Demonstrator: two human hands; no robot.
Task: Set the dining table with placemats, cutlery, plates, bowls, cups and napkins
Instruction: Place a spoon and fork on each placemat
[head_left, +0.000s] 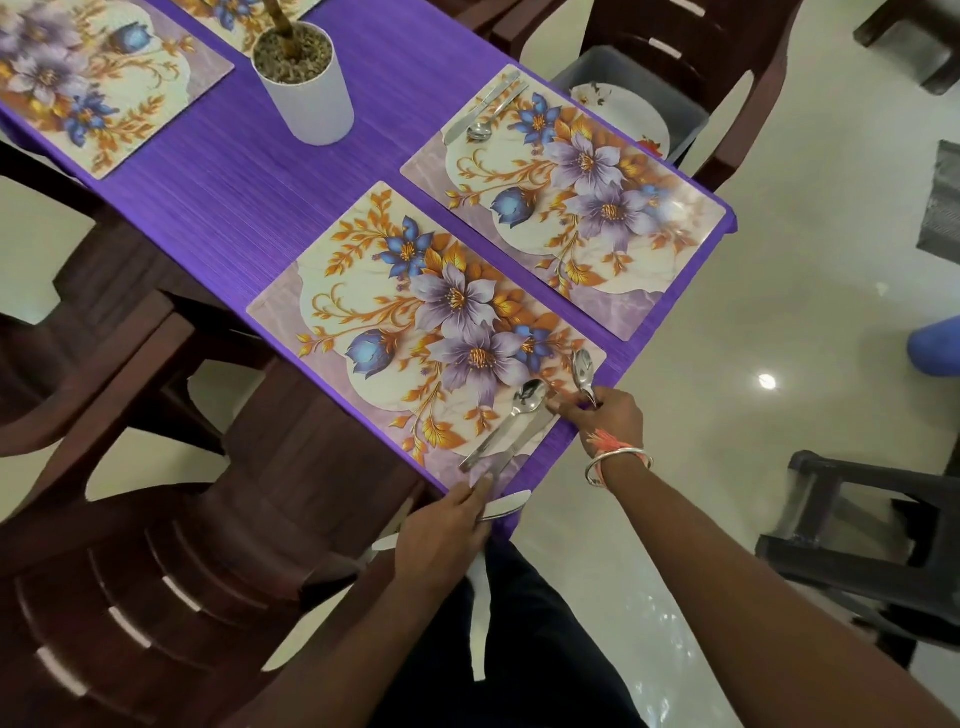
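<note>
Your right hand (602, 415) has its fingers clamped on upright spoons (582, 369). Your left hand (447, 535) grips knives (506, 505) at the table (311, 171) edge. One laid spoon (527, 395) rests on the near placemat (426, 332).

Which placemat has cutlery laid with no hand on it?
The farther right-side placemat: knife and spoon lie at its far corner. The nearer placemat has the left hand and right hand on it.
</note>
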